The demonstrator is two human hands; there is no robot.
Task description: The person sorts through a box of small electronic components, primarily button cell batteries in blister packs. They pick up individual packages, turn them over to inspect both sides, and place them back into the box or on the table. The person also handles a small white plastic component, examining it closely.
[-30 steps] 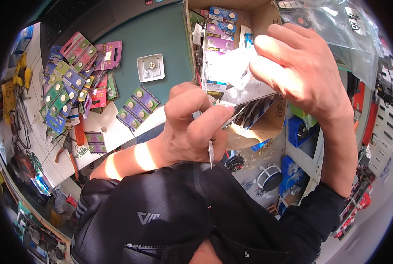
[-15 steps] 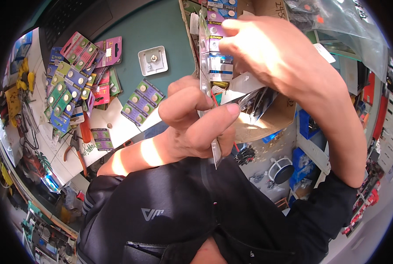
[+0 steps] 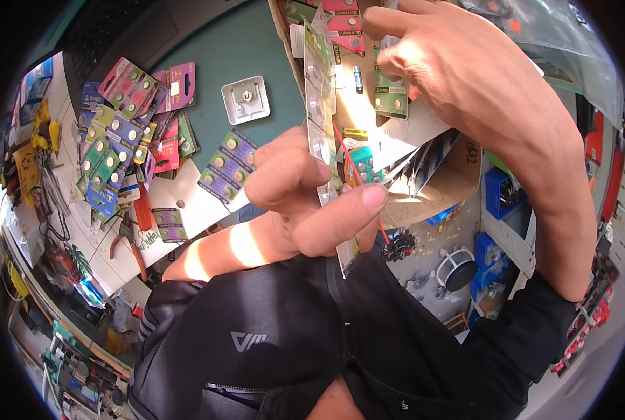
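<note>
My left hand [image 3: 305, 192] is closed on a long strip card of button batteries [image 3: 321, 133], held edge-on and upright in front of me. My right hand [image 3: 452, 77] reaches into an open cardboard box [image 3: 459, 182] at the upper right, its fingers curled among more battery cards [image 3: 389, 98] and white paper inside it; I cannot tell whether it grips one. A thin red wire [image 3: 358, 185] runs down behind the strip.
Many coloured battery blister cards [image 3: 127, 140] lie spread over the green mat [image 3: 249, 49] and white papers on the left. A white square plate [image 3: 246, 99] sits on the mat. Orange-handled pliers [image 3: 134, 241] lie near the cards. A clear plastic bag [image 3: 564, 42] hangs at upper right.
My right hand has lifted off the strip and moved up into the cardboard box. My left hand keeps the strip and has risen a little.
</note>
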